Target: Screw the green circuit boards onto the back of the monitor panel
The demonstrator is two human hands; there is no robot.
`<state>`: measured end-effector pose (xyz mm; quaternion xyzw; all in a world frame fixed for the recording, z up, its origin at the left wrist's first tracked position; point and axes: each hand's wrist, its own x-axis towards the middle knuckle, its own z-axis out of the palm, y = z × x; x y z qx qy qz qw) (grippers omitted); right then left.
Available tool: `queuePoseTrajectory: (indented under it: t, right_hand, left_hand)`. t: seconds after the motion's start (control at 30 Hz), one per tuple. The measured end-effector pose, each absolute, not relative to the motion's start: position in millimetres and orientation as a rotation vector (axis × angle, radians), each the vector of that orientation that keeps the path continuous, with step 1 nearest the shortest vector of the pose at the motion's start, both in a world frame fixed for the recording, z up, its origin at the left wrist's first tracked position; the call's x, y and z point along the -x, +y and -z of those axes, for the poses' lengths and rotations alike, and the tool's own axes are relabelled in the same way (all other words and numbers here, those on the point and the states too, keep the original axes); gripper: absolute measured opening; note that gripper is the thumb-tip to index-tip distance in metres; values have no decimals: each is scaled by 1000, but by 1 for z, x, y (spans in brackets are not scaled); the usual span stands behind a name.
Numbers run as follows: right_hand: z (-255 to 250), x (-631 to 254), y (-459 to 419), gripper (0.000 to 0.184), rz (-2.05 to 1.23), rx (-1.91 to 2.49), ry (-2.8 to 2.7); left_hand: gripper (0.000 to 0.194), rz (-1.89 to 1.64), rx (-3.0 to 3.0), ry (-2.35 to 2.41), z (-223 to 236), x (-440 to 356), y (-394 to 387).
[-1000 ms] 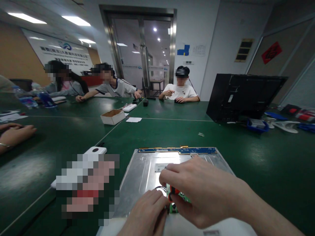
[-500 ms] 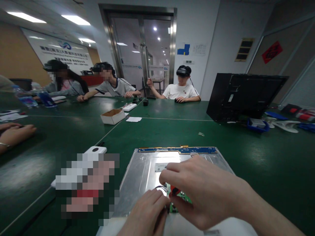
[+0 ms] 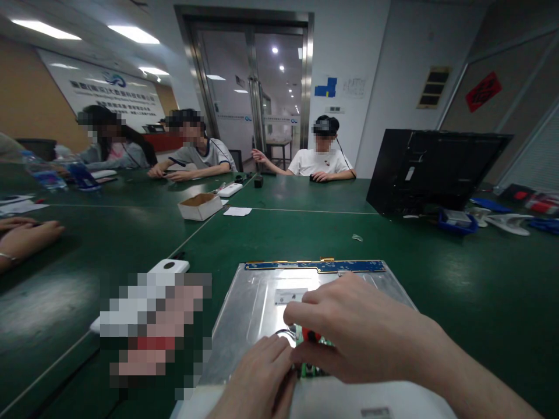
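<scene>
A display panel lies on the table with its silver metal back facing up. Along its far edge runs a narrow blue circuit strip. Over the panel's near half, my right hand is closed around a red-and-black screwdriver; just part of the handle shows, its tip being hidden. Beneath it, a green circuit board is partly visible. My left hand rests at the board's left side, fingers bent together against the right fingertips. What those left fingers pinch, if anything, is hidden. Dark wires emerge beside them.
Left of the panel lie a white power bank and a blurred-out patch. Farther off stand an open white box and a black monitor. Another person's hands rest at far left; several people sit across the green table.
My right hand has turned slightly over the board, its thumb shifting left toward my left fingers. The left hand stays nearly still. Across the table, two people have moved their arms.
</scene>
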<state>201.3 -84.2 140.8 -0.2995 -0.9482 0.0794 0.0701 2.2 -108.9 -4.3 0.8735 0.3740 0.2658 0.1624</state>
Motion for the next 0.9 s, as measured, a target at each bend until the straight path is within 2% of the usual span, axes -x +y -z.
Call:
queuePoseTrajectory:
  t: [0.3, 0.5, 0.73, 0.9]
  right_hand:
    - [-144, -204, -88, 16, -280, 883, -2860]
    - [-143, -203, -85, 5, -264, 923, -2874]
    - [-144, -203, -86, 6, -270, 913, -2878]
    - [-144, -204, -88, 16, -266, 886, -2872]
  left_hand:
    - [24, -774, -2462, 1047, 2, -4, -107]
    - [27, -748, -2483, 1049, 0, -3, -109]
    - [24, -748, -2461, 1085, 4, -4, -109]
    - [20, -737, -2461, 1073, -4, -4, -110]
